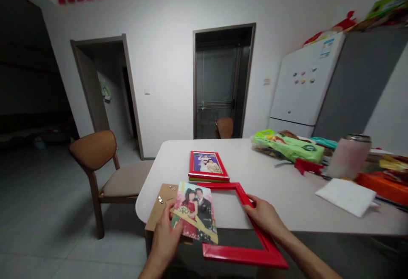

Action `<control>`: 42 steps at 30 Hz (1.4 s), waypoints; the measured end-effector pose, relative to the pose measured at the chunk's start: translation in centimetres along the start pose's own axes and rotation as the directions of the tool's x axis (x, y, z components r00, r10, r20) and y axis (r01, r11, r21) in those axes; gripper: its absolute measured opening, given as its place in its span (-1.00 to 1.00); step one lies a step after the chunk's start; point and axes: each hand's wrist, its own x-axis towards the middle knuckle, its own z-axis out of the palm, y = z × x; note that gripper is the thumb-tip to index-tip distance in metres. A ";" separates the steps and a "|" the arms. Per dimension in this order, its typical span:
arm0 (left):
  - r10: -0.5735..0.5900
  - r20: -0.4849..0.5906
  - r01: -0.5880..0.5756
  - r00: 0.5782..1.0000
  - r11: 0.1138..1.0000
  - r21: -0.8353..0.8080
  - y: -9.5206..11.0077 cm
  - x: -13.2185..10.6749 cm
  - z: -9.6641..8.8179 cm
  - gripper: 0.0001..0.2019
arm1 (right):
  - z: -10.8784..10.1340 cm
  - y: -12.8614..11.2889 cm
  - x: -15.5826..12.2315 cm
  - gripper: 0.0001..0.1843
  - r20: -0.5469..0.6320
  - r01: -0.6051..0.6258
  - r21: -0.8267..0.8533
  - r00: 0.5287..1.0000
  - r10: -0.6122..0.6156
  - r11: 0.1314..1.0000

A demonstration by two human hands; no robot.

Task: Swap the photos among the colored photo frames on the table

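In my left hand (167, 232) is a photo print (204, 215) of two people in formal dress, its lower left edge pinched between thumb and fingers. My right hand (264, 213) grips the right side of an empty red picture frame (245, 253), which sticks out over the near table edge. The photo overlaps the frame's left side. Under the photo, to the left, lies a brown backing board (158, 209) with small metal clips. Just beyond, a red framed picture (208, 164) rests on top of another frame with a green edge.
The white table (172, 153) also bears a green package (290, 145), a pink jar (350, 156), white tissue (346, 196) and an orange box (384, 190) on the right. A wooden chair (95, 151) stands at the left. Behind is a refrigerator (306, 83).
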 end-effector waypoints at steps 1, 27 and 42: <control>-0.006 0.014 0.005 1.000 0.998 0.056 -0.2 -0.2 0.1 -0.61 | 0.1 0.0 0.0 -0.53 -0.004 0.013 -0.039 1.000 -0.013 0.999; 0.302 0.287 -0.386 0.909 0.868 0.312 1.0 -2.4 1.1 -0.40 | 2.7 -6.0 -3.4 -0.47 0.252 -0.002 0.404 0.962 -0.109 0.915; 0.131 -0.201 -0.203 0.971 0.895 -0.398 3.8 0.4 1.6 -0.68 | 1.9 -12.0 -4.8 -0.57 0.280 -0.253 0.915 0.959 -0.042 0.315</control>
